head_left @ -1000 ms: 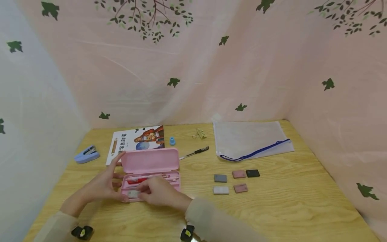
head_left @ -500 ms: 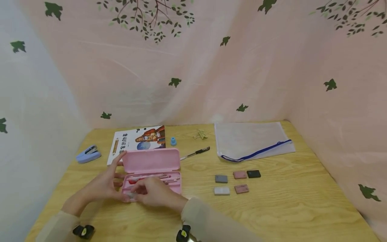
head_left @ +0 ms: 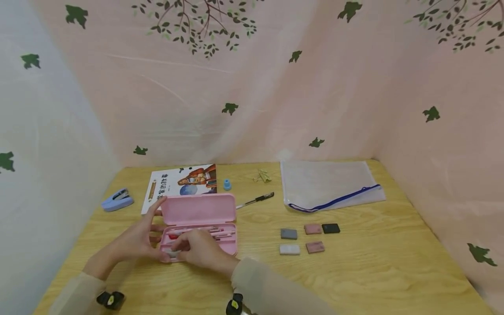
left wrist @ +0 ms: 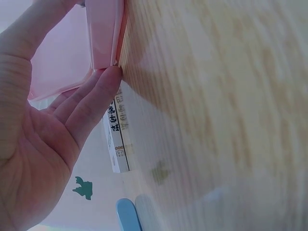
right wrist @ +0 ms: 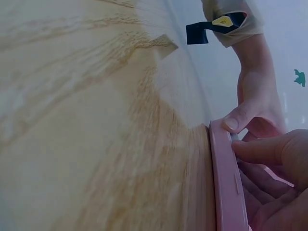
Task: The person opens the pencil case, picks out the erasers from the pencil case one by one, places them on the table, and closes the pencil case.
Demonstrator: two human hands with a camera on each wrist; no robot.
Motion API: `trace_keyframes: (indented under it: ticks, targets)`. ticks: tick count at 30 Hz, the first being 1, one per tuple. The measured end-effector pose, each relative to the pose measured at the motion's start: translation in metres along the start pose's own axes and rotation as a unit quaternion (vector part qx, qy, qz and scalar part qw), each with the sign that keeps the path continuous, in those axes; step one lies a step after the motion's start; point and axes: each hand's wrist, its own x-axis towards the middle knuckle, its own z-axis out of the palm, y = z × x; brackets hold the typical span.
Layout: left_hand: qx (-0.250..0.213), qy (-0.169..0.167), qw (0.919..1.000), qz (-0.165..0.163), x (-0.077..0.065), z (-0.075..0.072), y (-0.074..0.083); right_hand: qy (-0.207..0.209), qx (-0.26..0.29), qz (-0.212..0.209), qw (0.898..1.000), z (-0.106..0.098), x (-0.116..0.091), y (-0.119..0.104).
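A pink pencil case (head_left: pixel 198 209) lies open on the table, lid tipped back, with a red pen (head_left: pixel 172 236) and several slim pens or pencils in its rear compartment. My left hand (head_left: pixel 138 239) grips the case's left end, thumb at the front corner and fingers spread toward the lid. In the left wrist view, the fingers of that hand (left wrist: pixel 94 98) touch the pink side wall. My right hand (head_left: pixel 202 249) reaches into the front compartment and pinches a whitish eraser (head_left: pixel 172 253) near the left end. Its fingers partly cover the eraser.
Right of the case lie a grey eraser (head_left: pixel 289 234), a white eraser (head_left: pixel 289 250), two pink ones and a black one (head_left: pixel 331 228). Behind are a book (head_left: pixel 173 183), a blue stapler (head_left: pixel 117 200), a black pen (head_left: pixel 256 200), a binder clip (head_left: pixel 264 176) and a zip pouch (head_left: pixel 327 181).
My right hand has shifted slightly left within the front compartment, with its fingers now more over the eraser. The left hand keeps its hold on the case; the view has shifted a little.
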Motion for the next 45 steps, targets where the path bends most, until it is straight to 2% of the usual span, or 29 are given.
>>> trace_keyframes:
  ticks: [4,14,17,23,27,30,33,39,42,45]
  targets:
    - [0.000,-0.001,1.0000,-0.009,-0.001,-0.001,0.001,0.004,0.012,0.005,1.000,0.001,-0.001,0.000]
    - [0.006,0.001,0.9999,-0.011,-0.005,0.001,0.001,0.012,-0.012,-0.020,1.000,0.002,-0.002,0.000]
    - [0.008,0.001,0.9999,-0.014,-0.005,0.000,0.002,0.014,-0.010,-0.016,1.000,-0.001,-0.003,-0.001]
    - [0.006,-0.002,0.9999,-0.016,-0.004,-0.001,0.003,0.008,0.029,-0.002,1.000,-0.010,-0.006,-0.002]
    - [0.001,-0.004,1.0000,-0.001,-0.003,-0.001,0.002,0.005,0.083,0.024,0.996,-0.018,-0.008,-0.004]
    - [0.004,-0.004,1.0000,0.003,-0.003,-0.001,0.002,0.002,0.127,0.053,0.991,-0.026,-0.009,-0.006]
    - [0.013,-0.003,0.9999,-0.008,-0.004,-0.001,0.001,-0.005,0.174,0.068,0.982,-0.036,-0.012,-0.007]
    - [0.027,0.001,0.9992,-0.029,-0.002,-0.002,0.003,-0.031,0.284,0.066,0.956,-0.065,-0.022,0.001]
    - [0.030,0.002,0.9992,-0.027,-0.001,-0.002,0.004,-0.032,0.291,0.076,0.953,-0.084,-0.033,0.007]
    - [0.033,0.000,0.9993,-0.019,0.000,-0.002,0.003,-0.035,0.276,0.082,0.957,-0.107,-0.045,0.016]
